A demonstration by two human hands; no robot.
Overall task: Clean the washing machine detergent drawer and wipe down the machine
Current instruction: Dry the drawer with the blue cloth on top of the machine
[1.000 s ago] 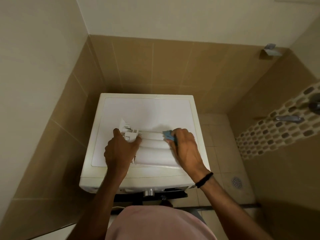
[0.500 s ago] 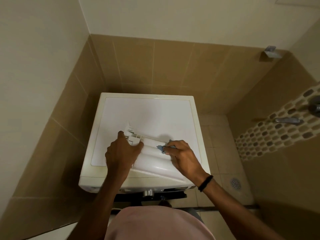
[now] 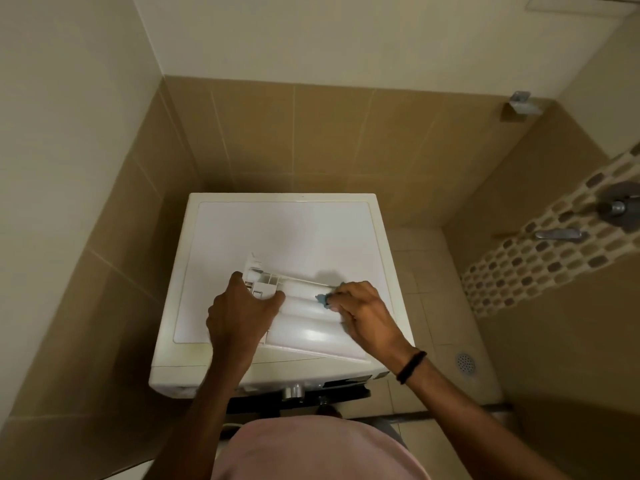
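1. The white plastic detergent drawer (image 3: 304, 317) lies flat on the top of the white front-loading washing machine (image 3: 277, 230). It sits towards the machine's front edge, and its nearest corner reaches almost to that edge.
2. The left hand (image 3: 239, 313) grips the drawer at the end nearer the machine's left side, fingers (image 3: 273, 300) curled over the small moulded compartments there. The right hand (image 3: 367, 313) is at the end nearer the machine's right side. Its fingers (image 3: 346, 292) are pressed together and pinch a small blue cloth (image 3: 322, 299) against the drawer's rounded ribs.
3. Slipping is the likeliest trouble. The machine's top looks smooth, so a hard rub towards its front could push the drawer over the edge if the left hand's hold loosens. The drawer would then fall to the beige tiled floor (image 3: 426, 271) beside the machine.
4. The moulded end under the left hand looks thin and fiddly. Heavy downward pressure or a twist there could probably snap a clip or tab.
5. The cloth is small and mostly hidden under the fingertips. It could slip out, leaving bare fingers rubbing the plastic, or it could skip the grooves between the ribs, where residue is likely to collect.
6. Any wetness or loosened residue would likely spread over the machine's top, which then needs wiping too. Whether the drawer is wet cannot be told.
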